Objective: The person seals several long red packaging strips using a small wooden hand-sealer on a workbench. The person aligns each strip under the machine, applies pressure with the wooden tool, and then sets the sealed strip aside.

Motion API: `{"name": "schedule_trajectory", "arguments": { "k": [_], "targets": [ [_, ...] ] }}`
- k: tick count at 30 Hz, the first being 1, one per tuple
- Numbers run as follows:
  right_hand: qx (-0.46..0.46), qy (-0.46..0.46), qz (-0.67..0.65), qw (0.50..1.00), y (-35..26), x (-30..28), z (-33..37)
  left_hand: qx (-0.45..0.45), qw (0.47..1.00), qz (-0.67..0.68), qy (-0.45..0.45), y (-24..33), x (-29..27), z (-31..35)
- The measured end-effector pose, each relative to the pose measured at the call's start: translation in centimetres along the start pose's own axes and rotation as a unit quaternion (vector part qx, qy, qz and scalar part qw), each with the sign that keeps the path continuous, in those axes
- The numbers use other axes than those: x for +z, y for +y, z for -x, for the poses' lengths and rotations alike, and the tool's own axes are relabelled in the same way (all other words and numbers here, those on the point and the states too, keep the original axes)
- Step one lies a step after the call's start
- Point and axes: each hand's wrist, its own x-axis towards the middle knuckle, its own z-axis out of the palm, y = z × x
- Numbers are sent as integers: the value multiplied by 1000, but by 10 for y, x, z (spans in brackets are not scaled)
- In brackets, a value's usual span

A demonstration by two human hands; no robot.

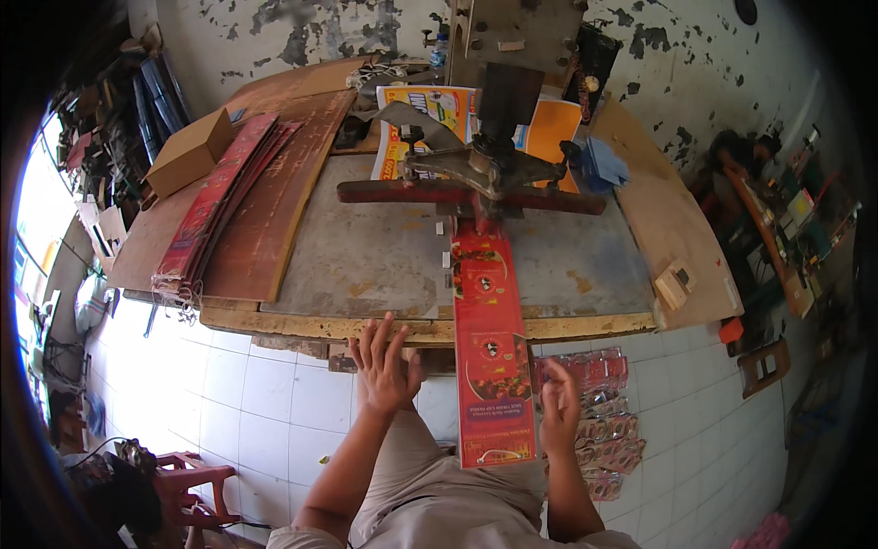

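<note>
Hovering open and empty beside the long red printed strip [492,352], left hand [385,366], fingers spread. Right hand [560,407] just beside the strip's right edge; grip unclear.

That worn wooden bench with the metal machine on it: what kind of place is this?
Probably a small print-finishing or packaging workshop. A heavy metal press stands on the scarred workbench, a long red printed strip runs out from under it, and cut red pieces pile on the tiled floor.

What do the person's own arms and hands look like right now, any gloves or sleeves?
Both forearms are bare, with no sleeves in view. The left hand and right hand wear no gloves; no rings, watch or bands can be made out.
</note>
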Motion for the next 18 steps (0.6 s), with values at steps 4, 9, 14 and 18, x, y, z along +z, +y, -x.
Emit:
{"name": "schedule_trajectory", "arguments": {
  "k": [4,9,14,18],
  "targets": [
    [137,-90,-208,964,-38,-1,15,-36,999,40,-10,23,-17,-16],
    [157,-90,-257,949,-66,5,19,-43,992,92,-80,51,-42,-40],
    [114,-87,-204,968,-46,3,6,47,971,161,-167,65,-51,-69],
    [131,-96,-214,963,-50,17,-28,61,964,149,-213,60,-48,-88]
  ]
}}
